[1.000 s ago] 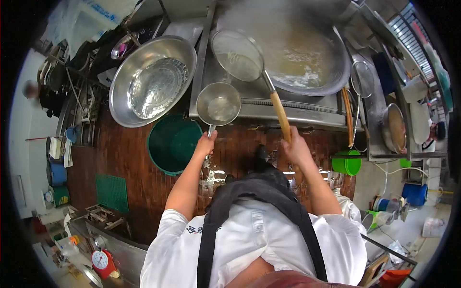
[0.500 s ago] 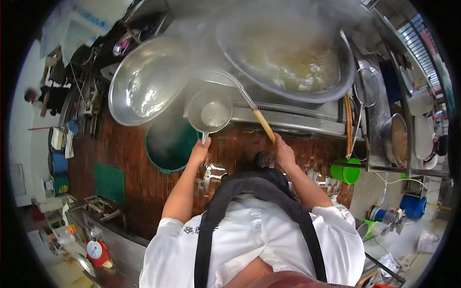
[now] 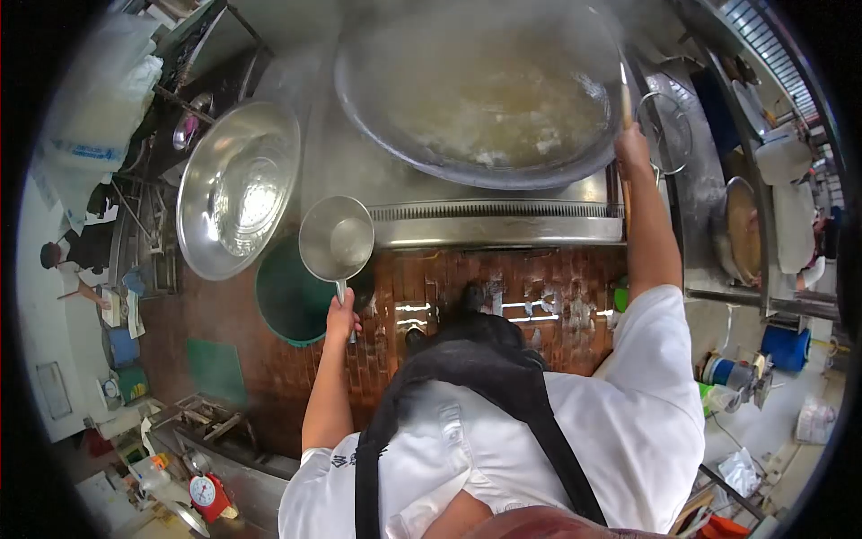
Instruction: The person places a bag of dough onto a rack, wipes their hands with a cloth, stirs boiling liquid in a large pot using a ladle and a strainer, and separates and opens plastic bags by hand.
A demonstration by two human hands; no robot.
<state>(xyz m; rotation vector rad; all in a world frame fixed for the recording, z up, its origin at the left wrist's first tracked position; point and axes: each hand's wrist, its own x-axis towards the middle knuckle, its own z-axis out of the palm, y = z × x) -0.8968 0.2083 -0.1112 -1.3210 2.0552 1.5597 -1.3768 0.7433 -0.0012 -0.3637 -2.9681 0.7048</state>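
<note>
By green tub (image 3: 292,301), holding dipper (image 3: 337,241) mouth-up, left hand (image 3: 340,318) closed on handle (image 3: 341,289), prob. vs. spills; nr. steaming vat's (image 3: 485,175) right rim, gripping wooden handle (image 3: 627,106) w/ right hand (image 3: 632,149) wrapped round, prob. for control.

A round, silver metal dipper (image 3: 337,240) with a straight handle is held in the left hand (image 3: 341,320), its open bowl facing up in front of the steel stove (image 3: 494,230). A long wooden-handled metal tool (image 3: 626,106) is gripped by the right hand (image 3: 633,149) beside the wide, steaming metal pot's (image 3: 489,177) right rim; its far end cannot be made out.
</note>
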